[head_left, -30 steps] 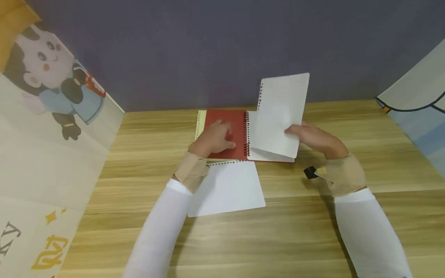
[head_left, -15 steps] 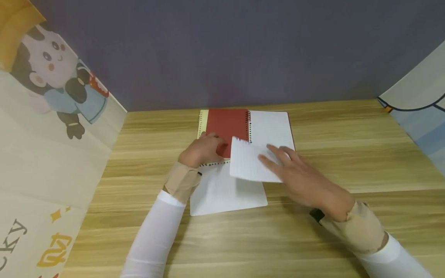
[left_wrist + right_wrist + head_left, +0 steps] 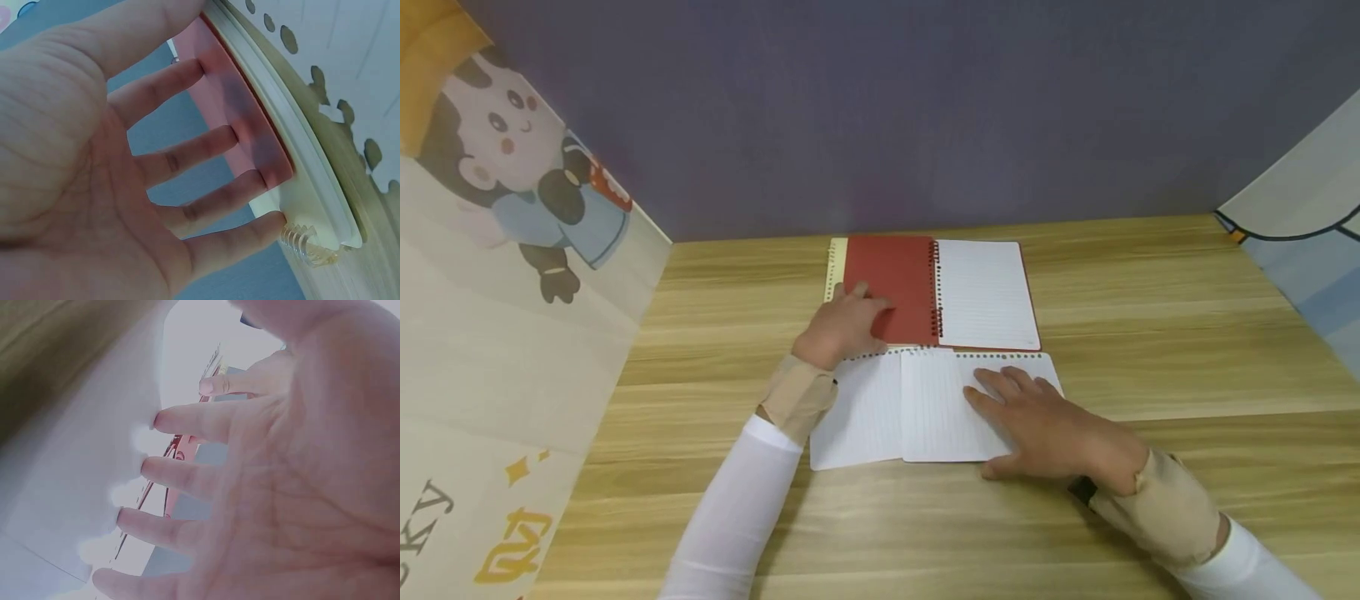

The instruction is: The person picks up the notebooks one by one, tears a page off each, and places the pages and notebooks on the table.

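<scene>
A spiral notebook lies spread at the back, its red cover to the left and a lined page to the right. Under the red cover, a pale yellow edge with a clear coil sticks out at the left. My left hand rests its spread fingertips on the red cover, the little finger reaching the yellow part. In front lie two loose lined sheets with torn holes; the right sheet overlaps the left sheet. My right hand touches the right sheet with spread fingers.
The wooden tabletop ends at a dark grey-blue wall behind the notebook. A pale panel with a cartoon figure stands along the left side, and another printed panel along the right.
My right hand has brought a loose sheet from above the notebook's right page down to the table, turned sideways over the other sheet. The left hand has shifted slightly toward me on the red cover.
</scene>
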Demonstrator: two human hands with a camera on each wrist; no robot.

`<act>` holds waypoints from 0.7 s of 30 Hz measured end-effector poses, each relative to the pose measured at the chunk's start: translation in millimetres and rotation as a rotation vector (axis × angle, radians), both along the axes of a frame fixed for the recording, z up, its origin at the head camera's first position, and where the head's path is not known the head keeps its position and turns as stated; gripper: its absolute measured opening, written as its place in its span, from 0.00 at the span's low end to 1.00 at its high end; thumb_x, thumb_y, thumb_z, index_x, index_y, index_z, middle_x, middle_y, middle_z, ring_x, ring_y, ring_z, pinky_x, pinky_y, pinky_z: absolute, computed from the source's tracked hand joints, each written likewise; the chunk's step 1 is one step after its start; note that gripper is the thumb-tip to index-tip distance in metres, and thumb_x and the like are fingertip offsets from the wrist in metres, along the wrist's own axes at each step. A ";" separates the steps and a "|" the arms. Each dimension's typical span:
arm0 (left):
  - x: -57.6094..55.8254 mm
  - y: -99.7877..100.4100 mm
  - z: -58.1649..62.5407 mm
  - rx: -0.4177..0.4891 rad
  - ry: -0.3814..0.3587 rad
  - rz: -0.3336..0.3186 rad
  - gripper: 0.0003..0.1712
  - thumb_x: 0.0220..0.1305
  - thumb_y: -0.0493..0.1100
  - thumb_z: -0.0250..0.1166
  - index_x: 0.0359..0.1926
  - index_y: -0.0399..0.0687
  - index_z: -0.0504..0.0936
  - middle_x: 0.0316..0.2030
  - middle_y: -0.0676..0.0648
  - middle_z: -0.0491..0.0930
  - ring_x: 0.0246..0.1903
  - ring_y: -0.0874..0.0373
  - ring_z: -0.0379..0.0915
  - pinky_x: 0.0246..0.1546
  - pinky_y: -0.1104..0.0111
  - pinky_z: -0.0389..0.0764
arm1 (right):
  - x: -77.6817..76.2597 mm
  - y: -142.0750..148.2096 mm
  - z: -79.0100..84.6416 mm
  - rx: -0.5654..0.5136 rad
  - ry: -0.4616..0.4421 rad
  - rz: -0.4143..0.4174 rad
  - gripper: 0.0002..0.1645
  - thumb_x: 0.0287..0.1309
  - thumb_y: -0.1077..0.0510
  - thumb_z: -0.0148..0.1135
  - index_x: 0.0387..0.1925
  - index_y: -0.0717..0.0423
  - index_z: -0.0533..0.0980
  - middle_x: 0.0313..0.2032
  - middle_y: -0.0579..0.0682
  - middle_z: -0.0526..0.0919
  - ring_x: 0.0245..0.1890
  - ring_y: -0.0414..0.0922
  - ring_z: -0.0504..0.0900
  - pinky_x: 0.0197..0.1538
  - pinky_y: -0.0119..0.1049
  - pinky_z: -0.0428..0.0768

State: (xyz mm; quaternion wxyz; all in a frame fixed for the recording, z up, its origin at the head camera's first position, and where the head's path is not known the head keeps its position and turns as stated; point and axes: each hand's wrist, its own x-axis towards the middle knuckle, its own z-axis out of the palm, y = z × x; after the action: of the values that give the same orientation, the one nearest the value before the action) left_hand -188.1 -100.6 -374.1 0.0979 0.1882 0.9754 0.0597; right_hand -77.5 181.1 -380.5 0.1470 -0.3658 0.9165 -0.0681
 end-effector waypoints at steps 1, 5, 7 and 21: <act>0.2 0.3 0.1 -0.001 0.002 0.001 0.39 0.47 0.56 0.68 0.63 0.63 0.67 0.59 0.44 0.62 0.59 0.32 0.52 0.39 0.53 0.71 | -1.0 0.7 -0.1 -0.007 -0.018 -0.003 0.56 0.45 0.25 0.54 0.69 0.51 0.53 0.69 0.57 0.48 0.65 0.62 0.48 0.58 0.61 0.53; 0.0 2.0 -0.2 -0.008 0.002 -0.002 0.38 0.47 0.57 0.67 0.62 0.63 0.68 0.59 0.43 0.62 0.59 0.30 0.51 0.40 0.53 0.71 | -6.1 3.7 -1.0 -0.039 -0.036 -0.005 0.54 0.47 0.24 0.51 0.68 0.50 0.56 0.68 0.55 0.50 0.65 0.59 0.49 0.59 0.56 0.54; 0.1 2.9 0.3 -0.012 -0.003 -0.006 0.38 0.48 0.58 0.67 0.62 0.63 0.68 0.61 0.42 0.61 0.59 0.29 0.51 0.42 0.52 0.70 | -10.4 5.6 -1.4 -0.068 -0.009 0.011 0.49 0.51 0.26 0.50 0.66 0.51 0.59 0.66 0.55 0.55 0.64 0.58 0.52 0.59 0.55 0.54; -1.8 -1.3 4.5 0.069 0.044 -0.098 0.25 0.46 0.51 0.66 0.49 0.56 0.79 0.42 0.56 0.77 0.42 0.60 0.69 0.41 0.66 0.68 | -97.9 39.3 6.8 -0.178 -0.130 -0.183 0.42 0.60 0.34 0.47 0.66 0.55 0.57 0.68 0.60 0.48 0.67 0.61 0.43 0.61 0.58 0.45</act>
State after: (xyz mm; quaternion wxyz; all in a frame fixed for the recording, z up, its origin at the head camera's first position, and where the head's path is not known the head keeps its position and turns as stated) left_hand -189.9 -101.9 -369.6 0.0726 0.2400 0.9644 0.0841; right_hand -175.4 220.4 -373.7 0.1662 -0.2869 0.9249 -0.1859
